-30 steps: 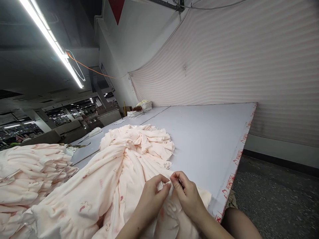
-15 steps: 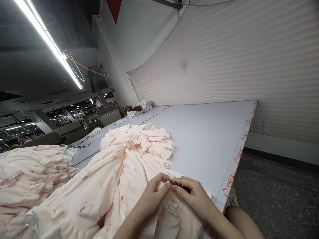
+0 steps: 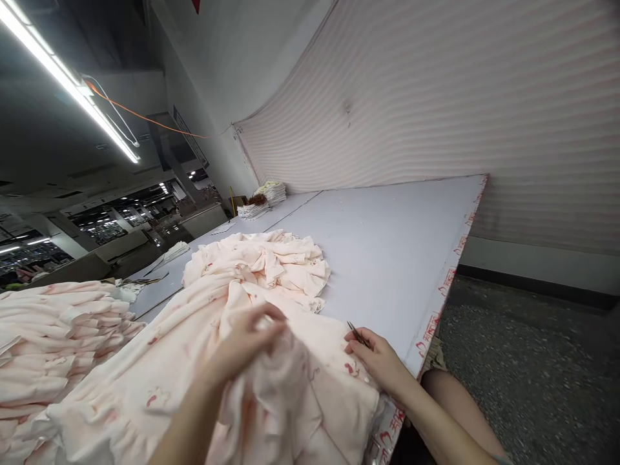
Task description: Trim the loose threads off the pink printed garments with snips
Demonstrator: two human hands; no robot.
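Pale pink garment cloth (image 3: 179, 349) with small reddish prints and ruffled edges spreads over the table in front of me. My left hand (image 3: 245, 339), a little smeared by motion, pinches a raised fold of it at the lower middle. To the right, my right hand (image 3: 382, 365) is closed around small dark thread snips (image 3: 355, 332), whose pointed tips stick out up and to the left. The snips are apart from my left hand. The cloth hangs below my left hand and reaches the table's near edge by my right wrist.
A heap of similar ruffled pink cloth (image 3: 62, 342) lies at the left. The grey-white tabletop (image 3: 387, 239) runs back to a striped hanging sheet (image 3: 411, 116). Folded white stacks (image 3: 271, 192) stand at its far end. Red-printed tape (image 3: 448, 278) lines the right edge.
My hands were close together at the cloth with the snips between them. Now my left hand has moved left and up with the cloth, and the snips stand apart in my right hand.
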